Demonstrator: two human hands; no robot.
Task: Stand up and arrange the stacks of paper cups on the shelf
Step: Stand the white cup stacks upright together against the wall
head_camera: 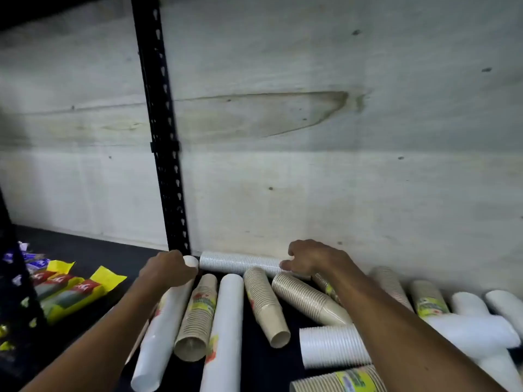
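Left hand (pixel 169 270) grips white cup stack (pixel 161 329); right hand (pixel 314 260) pinches wrapped stack (pixel 240 263) (lying by wall).

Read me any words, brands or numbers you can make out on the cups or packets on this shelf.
None can be read for certain.
Red labels on the yellow packets: white lettering, too blurred.
Yellow-green labels on the brown cup stacks: print too small and blurred.
Blue-and-white packets: markings unreadable.
White cup stacks: no print visible.

Dark shelf (pixel 93 250) bears toppled cup stacks (pixel 226 329) and yellow packets (pixel 70 295)
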